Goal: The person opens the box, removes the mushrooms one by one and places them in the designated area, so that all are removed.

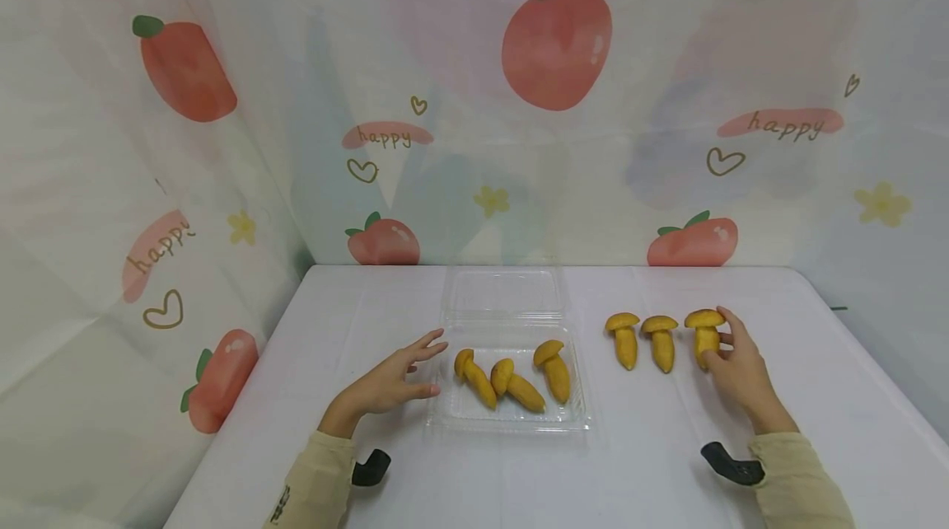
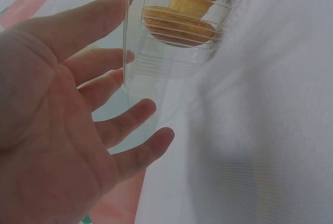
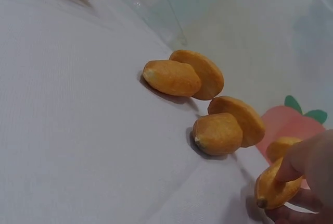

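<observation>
My right hand [image 1: 743, 372] has its thumb and fingers around the rightmost yellow mushroom [image 1: 706, 341]; in the right wrist view the thumb lies on that mushroom's stem [image 3: 271, 186]. Two more mushrooms, a middle one [image 1: 661, 343] and a left one [image 1: 624, 340], lie in a row beside it. With fingers spread, my left hand [image 1: 385, 381] is at the left side of a clear plastic clamshell box [image 1: 511, 423]. Inside the box lie three mushrooms: left [image 1: 476, 379], middle [image 1: 519, 386] and right [image 1: 553, 371].
The box's clear lid [image 1: 506, 295] is folded back toward the rear curtain [image 1: 460, 43], which is printed with fruit. A white cloth covers the table [image 1: 623, 463]. Black wrist mounts [image 1: 372, 468] stick out from both sleeves.
</observation>
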The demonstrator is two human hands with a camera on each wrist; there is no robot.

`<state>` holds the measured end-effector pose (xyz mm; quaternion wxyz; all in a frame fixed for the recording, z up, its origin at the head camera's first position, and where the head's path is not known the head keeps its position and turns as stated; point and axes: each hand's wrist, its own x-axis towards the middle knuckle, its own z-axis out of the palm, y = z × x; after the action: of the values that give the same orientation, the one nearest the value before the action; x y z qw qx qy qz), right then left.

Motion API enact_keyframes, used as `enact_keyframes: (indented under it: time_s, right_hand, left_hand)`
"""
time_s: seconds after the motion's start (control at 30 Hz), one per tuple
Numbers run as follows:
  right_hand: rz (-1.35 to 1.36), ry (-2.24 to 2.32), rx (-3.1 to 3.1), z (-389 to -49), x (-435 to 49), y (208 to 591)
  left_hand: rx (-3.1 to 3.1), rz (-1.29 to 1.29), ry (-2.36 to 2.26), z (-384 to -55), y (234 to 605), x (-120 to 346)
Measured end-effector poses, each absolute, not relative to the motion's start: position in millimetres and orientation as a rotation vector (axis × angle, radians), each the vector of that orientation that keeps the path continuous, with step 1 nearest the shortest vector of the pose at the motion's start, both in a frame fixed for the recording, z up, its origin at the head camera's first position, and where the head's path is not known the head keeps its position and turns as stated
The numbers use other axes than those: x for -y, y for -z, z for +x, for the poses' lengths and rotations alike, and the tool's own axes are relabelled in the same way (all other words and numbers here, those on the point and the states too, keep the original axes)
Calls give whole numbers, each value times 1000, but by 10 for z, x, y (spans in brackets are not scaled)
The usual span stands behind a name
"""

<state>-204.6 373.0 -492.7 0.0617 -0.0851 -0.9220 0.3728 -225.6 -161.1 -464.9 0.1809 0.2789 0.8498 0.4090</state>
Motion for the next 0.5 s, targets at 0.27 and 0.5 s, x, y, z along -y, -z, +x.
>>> enact_keyframes:
  time_s: [0.27, 0.5]
  right_hand:
    - [-245, -1098, 2837, -2057, -3759, 4940]
    - [-224, -1083, 2853, -2038, -3729, 4953]
  left_hand:
    - [-2406, 805, -1144, -2273, 4639, 1612]
    - [-2387, 821, -1155, -2274, 4664, 1621]
